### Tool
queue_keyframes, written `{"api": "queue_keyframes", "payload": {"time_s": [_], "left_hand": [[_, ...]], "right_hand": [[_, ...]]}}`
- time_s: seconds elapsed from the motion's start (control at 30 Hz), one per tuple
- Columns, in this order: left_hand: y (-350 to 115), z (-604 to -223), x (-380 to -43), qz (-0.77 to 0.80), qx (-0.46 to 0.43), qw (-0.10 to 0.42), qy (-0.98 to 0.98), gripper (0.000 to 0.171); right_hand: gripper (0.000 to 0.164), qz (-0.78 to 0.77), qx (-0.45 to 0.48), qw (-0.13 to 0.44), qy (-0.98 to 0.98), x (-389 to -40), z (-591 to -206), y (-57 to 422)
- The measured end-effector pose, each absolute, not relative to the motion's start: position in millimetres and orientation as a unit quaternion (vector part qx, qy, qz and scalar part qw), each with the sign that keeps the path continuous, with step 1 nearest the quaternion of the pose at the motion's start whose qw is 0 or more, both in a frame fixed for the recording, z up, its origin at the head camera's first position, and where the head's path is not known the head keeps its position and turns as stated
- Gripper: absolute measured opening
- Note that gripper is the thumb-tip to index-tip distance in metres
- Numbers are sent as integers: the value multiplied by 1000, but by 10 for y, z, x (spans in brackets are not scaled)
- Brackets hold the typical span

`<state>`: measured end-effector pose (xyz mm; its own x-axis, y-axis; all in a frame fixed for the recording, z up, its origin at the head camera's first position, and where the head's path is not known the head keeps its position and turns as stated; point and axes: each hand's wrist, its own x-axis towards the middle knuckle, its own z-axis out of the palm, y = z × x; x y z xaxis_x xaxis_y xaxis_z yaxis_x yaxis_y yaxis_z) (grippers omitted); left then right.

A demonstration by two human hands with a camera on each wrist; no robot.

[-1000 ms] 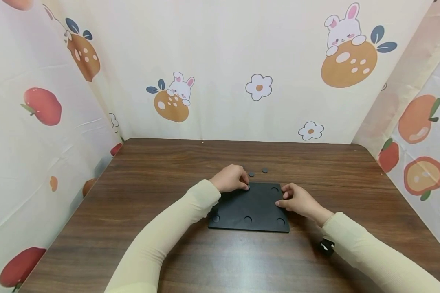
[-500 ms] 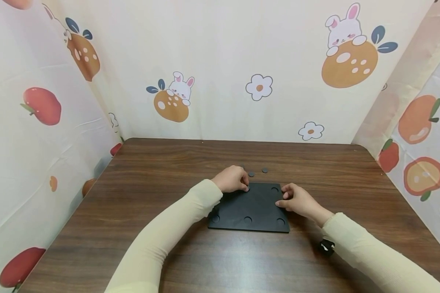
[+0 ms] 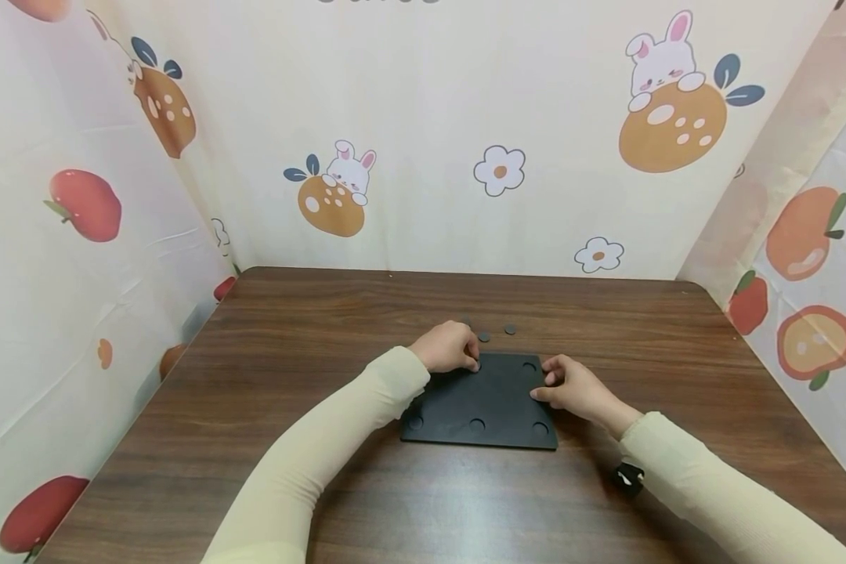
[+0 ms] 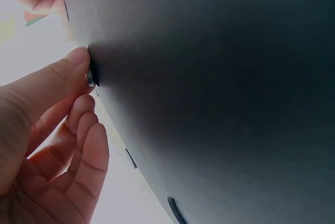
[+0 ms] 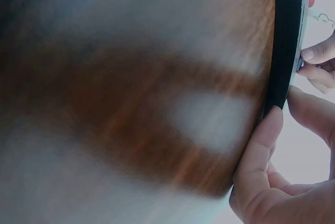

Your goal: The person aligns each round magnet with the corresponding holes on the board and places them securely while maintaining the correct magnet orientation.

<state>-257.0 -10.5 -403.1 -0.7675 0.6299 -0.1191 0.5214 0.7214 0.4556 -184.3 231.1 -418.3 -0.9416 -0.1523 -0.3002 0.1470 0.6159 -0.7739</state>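
Note:
A flat black board (image 3: 493,399) with round recesses along its near and far edges lies on the table. My left hand (image 3: 447,346) pinches a small dark disc (image 4: 91,76) between thumb and forefinger, standing on edge at the far-middle recess. That hand and its sleeve hide the board's far left corner. At the board's right side, my right hand (image 3: 571,385) holds the edge, its thumb (image 5: 309,109) on the top face and a finger (image 5: 269,127) against the side wall.
Beyond the board, two loose dark discs (image 3: 484,337) lie on the brown wooden table (image 3: 310,313), with another partly showing behind the left hand. A black object (image 3: 629,478) sits under the right wrist. Printed curtains (image 3: 423,235) hang around the table's back and sides.
The head view has tilted up very slightly. Both hands keep their places, the left at the far-middle recess and the right at the board's edge.

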Motion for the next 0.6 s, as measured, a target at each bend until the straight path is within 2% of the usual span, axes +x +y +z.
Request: {"api": "queue_keyframes", "payload": {"time_s": [0.6], "left_hand": [[-107,-3990,-2541,198,309,143,919,5]], "right_hand": [[56,-439,1,174,882,-1840,-4190,2311]]}}
